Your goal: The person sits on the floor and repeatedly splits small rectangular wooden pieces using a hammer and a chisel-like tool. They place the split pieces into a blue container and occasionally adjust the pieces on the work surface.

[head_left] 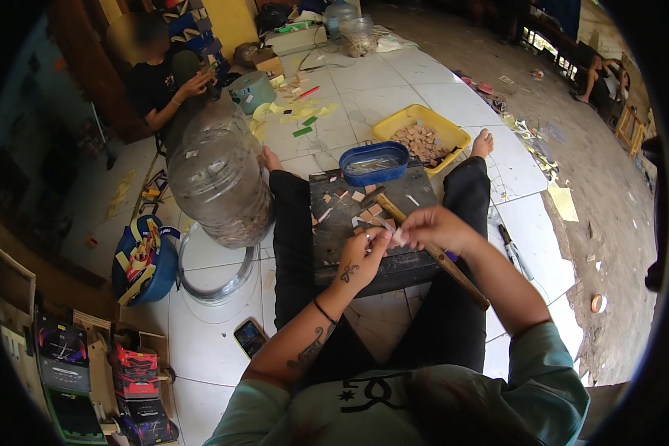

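Hands meet over the dark board [394, 256] on the lap: left hand [362, 256] and right hand [435, 229] both pinch a small pale piece [398, 236] between fingertips, wooden hammer [431, 249] lying beneath; blue tray [374, 163], yellow tray [424, 119] beyond

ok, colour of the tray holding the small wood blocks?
Yellow tray, with the wood blocks inside; seen in the head view.

A small pale square piece [398, 236], pinched between the fingertips of both hands, sits just above a dark board [334, 245] strewn with similar chips, beside a wooden-handled hammer [431, 249] lying slanted across that board.
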Demonstrator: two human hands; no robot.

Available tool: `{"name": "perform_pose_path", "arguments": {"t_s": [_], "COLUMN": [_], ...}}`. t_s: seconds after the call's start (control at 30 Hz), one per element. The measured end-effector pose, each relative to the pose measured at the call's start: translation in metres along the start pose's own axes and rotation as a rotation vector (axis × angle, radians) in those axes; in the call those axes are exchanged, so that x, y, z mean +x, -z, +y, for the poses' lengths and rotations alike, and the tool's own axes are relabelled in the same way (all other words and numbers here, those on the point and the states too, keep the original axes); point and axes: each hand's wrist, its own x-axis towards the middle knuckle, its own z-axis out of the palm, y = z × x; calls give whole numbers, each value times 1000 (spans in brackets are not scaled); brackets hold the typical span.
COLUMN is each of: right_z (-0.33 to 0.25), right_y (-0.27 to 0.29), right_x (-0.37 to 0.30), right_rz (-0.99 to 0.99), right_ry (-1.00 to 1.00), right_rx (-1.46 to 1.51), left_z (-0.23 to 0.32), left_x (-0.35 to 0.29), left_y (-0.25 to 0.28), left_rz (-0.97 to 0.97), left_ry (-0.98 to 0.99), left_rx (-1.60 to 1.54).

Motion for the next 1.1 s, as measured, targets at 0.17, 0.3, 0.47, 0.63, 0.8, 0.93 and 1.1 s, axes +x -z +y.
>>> {"name": "perform_pose_path", "arguments": {"t_s": [0.17, 0.3, 0.47, 0.63, 0.8, 0.93, 1.1], "right_z": [-11, -14, -23, -37, -16, -11, -31], "right_y": [91, 119, 82, 54, 50, 52, 52], "right_x": [63, 97, 136, 188, 229, 237, 226], "right_rz": [673, 1006, 528, 84, -13, 17, 99], "right_ry": [197, 28, 416, 94, -53, -14, -69], "right_rx": [-32, -602, -877, -1277, -1546, -1559, -1363], "left_z": [1, 2, -8, -14, -17, -24, -33], "left_x": [-2, -12, -17, -17, -15, -6, 19], "left_y": [13, 28, 41, 52, 58, 58, 65], "left_rz": [1, 14, 72, 102, 105, 111, 136], "left_ry": [-114, -191, -235, -279, -304, -301, -323], "left_rx": [127, 280, 382, 550, 630, 656, 762]}}
